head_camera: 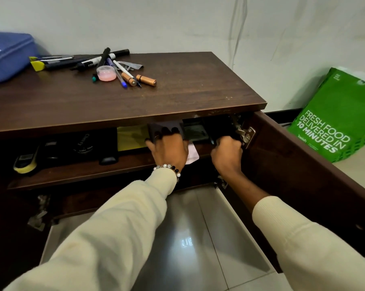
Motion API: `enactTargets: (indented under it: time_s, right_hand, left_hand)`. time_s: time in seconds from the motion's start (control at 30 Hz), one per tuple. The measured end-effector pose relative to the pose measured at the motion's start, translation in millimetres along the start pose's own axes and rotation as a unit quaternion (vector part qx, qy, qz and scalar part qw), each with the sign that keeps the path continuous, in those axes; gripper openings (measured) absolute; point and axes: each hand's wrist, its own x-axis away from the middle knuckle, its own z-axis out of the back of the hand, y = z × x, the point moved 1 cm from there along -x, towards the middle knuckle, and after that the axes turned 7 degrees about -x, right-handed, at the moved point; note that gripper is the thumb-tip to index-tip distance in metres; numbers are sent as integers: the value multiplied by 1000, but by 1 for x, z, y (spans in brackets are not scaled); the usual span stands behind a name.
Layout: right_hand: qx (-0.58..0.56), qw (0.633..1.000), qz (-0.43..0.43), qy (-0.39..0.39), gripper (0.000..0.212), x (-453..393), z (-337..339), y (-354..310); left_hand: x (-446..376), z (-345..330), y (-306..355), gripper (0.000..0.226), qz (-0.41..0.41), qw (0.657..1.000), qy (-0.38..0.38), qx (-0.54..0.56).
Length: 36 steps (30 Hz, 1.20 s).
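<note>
Both my hands reach into the upper shelf (pixel 83 175) of a dark wooden cabinet (pixel 177 97) whose doors stand open. My left hand (pixel 169 147), with a bead bracelet on its wrist, grips a dark flat box-like object (pixel 167 127), its fingers curled over the object's front. My right hand (pixel 226 152) is curled around something small and dark just beside the door hinge (pixel 245 134); what it holds is hidden. A yellow paper (pixel 131 138) and a pink slip (pixel 193 154) lie on the shelf by my left hand.
On the cabinet top lie several pens and markers (pixel 97 61), a pink round tub (pixel 106 73), two batteries (pixel 146 80) and a blue case (pixel 7 55). The right door (pixel 303 169) swings out. A green bag (pixel 335 120) leans against the wall. Dark items fill the shelf's left.
</note>
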Motion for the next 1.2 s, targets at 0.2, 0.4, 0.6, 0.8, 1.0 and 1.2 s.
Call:
enactTargets:
  time_s: [0.2,0.4,0.6,0.8,1.0,1.2]
  right_hand:
    - [-112,991,74,-6,19,23,33,-57]
    - [-235,954,180,42,17,44,73,-128]
    - [-201,970,135,-8,18,4,65,-173]
    - [-93,986,123,-63,32,-44,24,-181]
    - [-37,983,170,-62,33,-58,5,-183]
    - [-4,976,214,-51,26,-55,4,-185]
  left_hand:
    - [26,51,-38,22,-57,989,104,88]
    - [42,115,-81,17,-188,936,254,152]
    - [1,157,-114,20,-64,970,217,94]
    - [-48,153,-115,45,-10,992,129,-3]
    - [-76,135,-107,65,-43,998,34,-21]
    - [-96,129,-102,56,-66,995,45,-57]
